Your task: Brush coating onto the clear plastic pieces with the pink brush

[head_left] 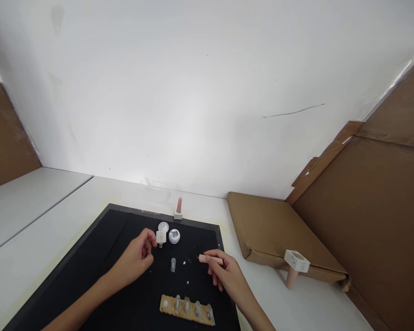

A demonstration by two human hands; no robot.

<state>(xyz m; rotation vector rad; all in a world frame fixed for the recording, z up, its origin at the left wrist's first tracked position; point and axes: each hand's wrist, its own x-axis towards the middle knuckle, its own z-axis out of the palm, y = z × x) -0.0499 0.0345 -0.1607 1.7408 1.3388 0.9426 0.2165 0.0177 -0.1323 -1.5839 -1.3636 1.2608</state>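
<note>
My left hand (141, 252) is beside a squarish white bottle (161, 236) with a bare metallic neck. Its fingers are curled but apart, the fingertips at the bottle's left edge; whether they touch it I cannot tell. In my right hand (224, 271) is a slim pink brush cap (210, 259), pinched between thumb and fingers, its thin dark tip pointing left. Between the hands lies a clear nail tip (173, 265). Closer to me, a tan strip (169, 310) carries several clear nail tips. A round white jar (174, 236) with silvery contents stands right of the bottle.
A round white lid (163, 227) lies behind the bottle. One pink-capped bottle (178, 211) stands at the black mat's (100, 276) far edge. Another pink-capped bottle (296, 262) is at the right by a flat cardboard box (279, 225). Small white bits dot the mat.
</note>
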